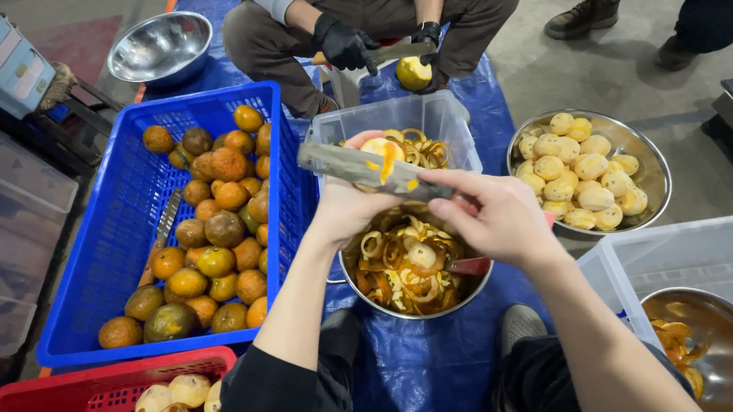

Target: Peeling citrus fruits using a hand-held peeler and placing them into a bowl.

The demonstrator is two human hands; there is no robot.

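Head view looks down on the left hand [345, 203], whose fingers curl tight around a half-peeled orange fruit [380, 152], held above a steel bowl of peel curls [404, 271]. Fingers of the right hand [494, 215] clamp on a broad knife [373, 170], its blade lying across the fruit. A blue crate of unpeeled fruit [206, 224] sits to the left, a steel bowl of peeled fruit [589, 175] to the right. Across the blue tarp [427, 372], another person's black-gloved hands [348, 44] hold a fruit and blade.
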